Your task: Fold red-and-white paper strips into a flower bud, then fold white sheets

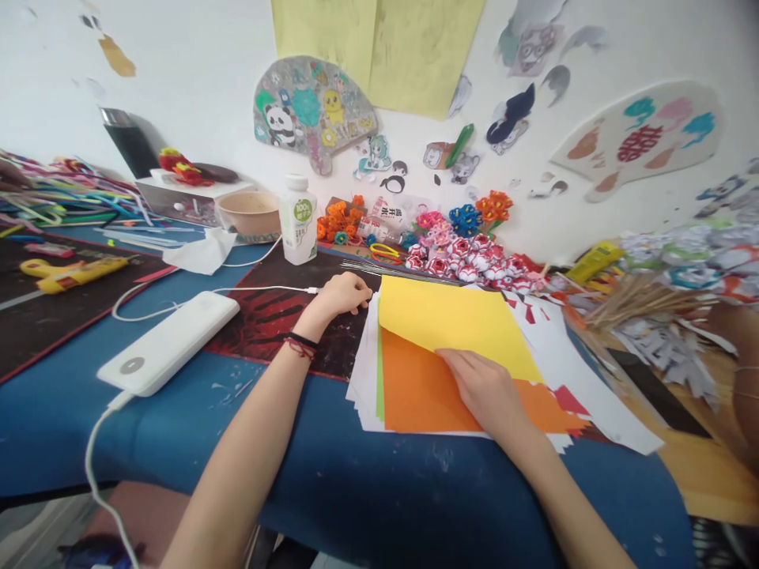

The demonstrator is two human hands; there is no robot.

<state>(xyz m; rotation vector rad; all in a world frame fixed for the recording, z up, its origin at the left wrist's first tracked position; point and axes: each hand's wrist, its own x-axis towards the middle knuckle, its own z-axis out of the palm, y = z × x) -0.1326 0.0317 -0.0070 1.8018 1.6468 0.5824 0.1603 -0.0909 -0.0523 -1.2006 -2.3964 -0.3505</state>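
Your right hand (489, 395) pinches the near edge of a yellow paper sheet (456, 316), right of center in the frame; the thumb is mostly hidden from view. Your left hand (344, 294), at mid-frame, has its fingers curled by the far left corner of the paper stack; you cannot tell whether they grip anything, as their undersides are out of sight.

That sheet is plain, bright and smooth, its near edge lifted off an orange sheet (421, 387). Your right hand covers part of that edge. The visible yellow runs longest from left to right, its far edge sloping slightly down toward the right of the frame.

Below the orange, a strip of green paper (380, 379) and ragged white sheets (360, 387) show at the left; most of both is covered. Left of the stack lies a dark cutting mat (332, 348), partly under your left arm, and farther left a white power bank (171, 340). Behind stands a white bottle (298, 221), its small print hard to read. Another person's arm (744, 348) is cut off at the right edge.
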